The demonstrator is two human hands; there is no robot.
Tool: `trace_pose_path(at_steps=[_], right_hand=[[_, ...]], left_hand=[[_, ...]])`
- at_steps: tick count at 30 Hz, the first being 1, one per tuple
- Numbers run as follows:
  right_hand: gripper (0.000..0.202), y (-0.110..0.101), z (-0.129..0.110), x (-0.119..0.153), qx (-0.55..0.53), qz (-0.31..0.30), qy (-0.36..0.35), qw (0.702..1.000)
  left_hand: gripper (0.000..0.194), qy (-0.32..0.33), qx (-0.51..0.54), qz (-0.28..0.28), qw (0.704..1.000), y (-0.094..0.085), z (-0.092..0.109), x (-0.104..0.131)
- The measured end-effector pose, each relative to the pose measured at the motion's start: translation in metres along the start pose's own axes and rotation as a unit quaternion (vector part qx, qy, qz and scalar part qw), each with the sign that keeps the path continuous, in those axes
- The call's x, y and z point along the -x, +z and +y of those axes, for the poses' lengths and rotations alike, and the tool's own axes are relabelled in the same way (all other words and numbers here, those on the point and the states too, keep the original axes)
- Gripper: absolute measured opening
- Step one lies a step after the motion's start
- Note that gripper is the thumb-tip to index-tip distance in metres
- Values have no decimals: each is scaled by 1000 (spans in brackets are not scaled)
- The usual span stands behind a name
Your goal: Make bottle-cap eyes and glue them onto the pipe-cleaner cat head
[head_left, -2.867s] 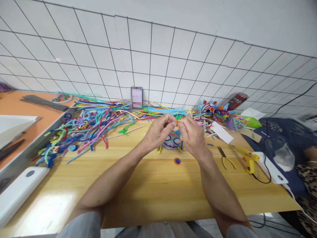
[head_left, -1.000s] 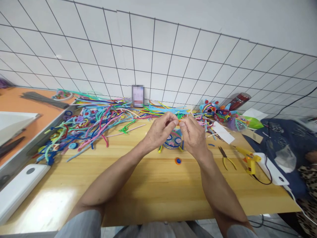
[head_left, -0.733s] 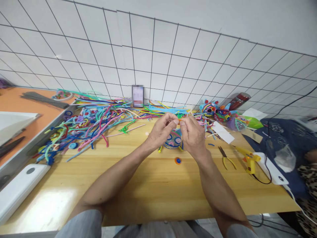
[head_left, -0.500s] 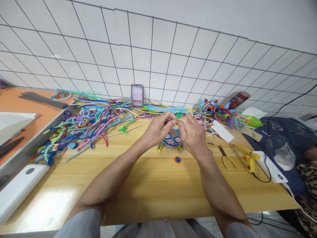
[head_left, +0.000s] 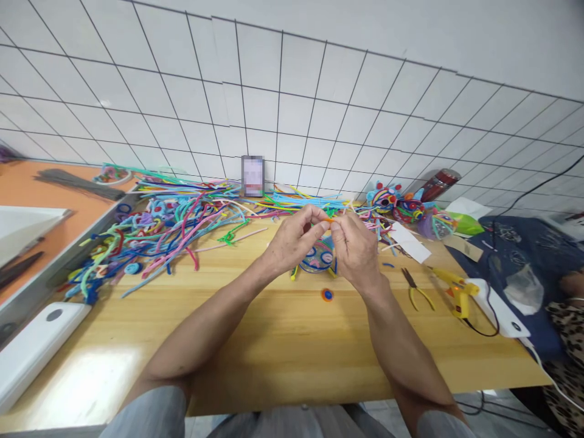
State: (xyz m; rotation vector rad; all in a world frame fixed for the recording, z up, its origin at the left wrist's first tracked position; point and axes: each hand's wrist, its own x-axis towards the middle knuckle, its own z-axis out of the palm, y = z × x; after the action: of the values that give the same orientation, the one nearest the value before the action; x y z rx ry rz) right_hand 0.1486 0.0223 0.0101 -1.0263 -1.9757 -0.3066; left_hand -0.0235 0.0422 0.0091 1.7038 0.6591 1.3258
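Observation:
Between the pinched fingertips of my left hand and my right hand is a short orange pipe cleaner. Both hands are closed on it, raised above the table, and the fingers cover most of it. Below and behind them lies a round craft piece with a blue rim and coiled blue and pink discs, partly hidden by my hands. Closer to me, a small coiled disc, blue with an orange edge, rests flat on the wood.
Pipe cleaners are heaped at the left and back. A phone leans on the tiled wall. To the right are pliers, a yellow glue gun on a white power strip, and finished colourful crafts. A person's patterned sleeve shows far right.
My fingers have shifted slightly around the orange pipe cleaner, and my right hand has moved a little. Everything on the table stays where it was.

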Motion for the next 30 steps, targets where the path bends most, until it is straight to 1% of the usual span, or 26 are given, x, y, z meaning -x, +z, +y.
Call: trace_pose_path(at_steps=[2, 4, 7, 12, 15, 17, 20, 23, 26, 30], right_hand=[[27, -2, 0, 0, 21, -13, -12, 1000], [28, -2, -1, -1, 25, -23, -12, 999], [26, -1, -3, -1, -4, -17, 3, 1000], [24, 3, -3, 0, -43, 7, 34, 998], [24, 3, -1, 1, -34, 6, 33, 999], [26, 2, 0, 1, -16, -3, 23, 1000], [29, 0, 1, 0, 13, -22, 3, 1000], [29, -2, 1, -1, 20, -25, -11, 999], [26, -1, 0, -1, -10, -11, -3, 1000], [26, 1, -1, 1, -45, 4, 31, 999]], left_hand=[[13, 14, -52, -11, 998, -5, 3, -1], [13, 16, -69, -19, 997, -9, 5, -1], [16, 3, -39, -9, 999, -6, 3, 0], [23, -24, 54, 29, 998, 7, -6, 1], [24, -36, 80, 26, 996, 8, -8, 1], [22, -24, 60, 3, 998, 4, -7, -1], [15, -6, -15, -27, 1000, -5, -4, -2], [12, 17, -63, -22, 998, -8, -1, -1], [13, 40, -44, 3, 998, -3, -4, 0], [17, 51, 41, 30, 997, 6, -10, 2]])
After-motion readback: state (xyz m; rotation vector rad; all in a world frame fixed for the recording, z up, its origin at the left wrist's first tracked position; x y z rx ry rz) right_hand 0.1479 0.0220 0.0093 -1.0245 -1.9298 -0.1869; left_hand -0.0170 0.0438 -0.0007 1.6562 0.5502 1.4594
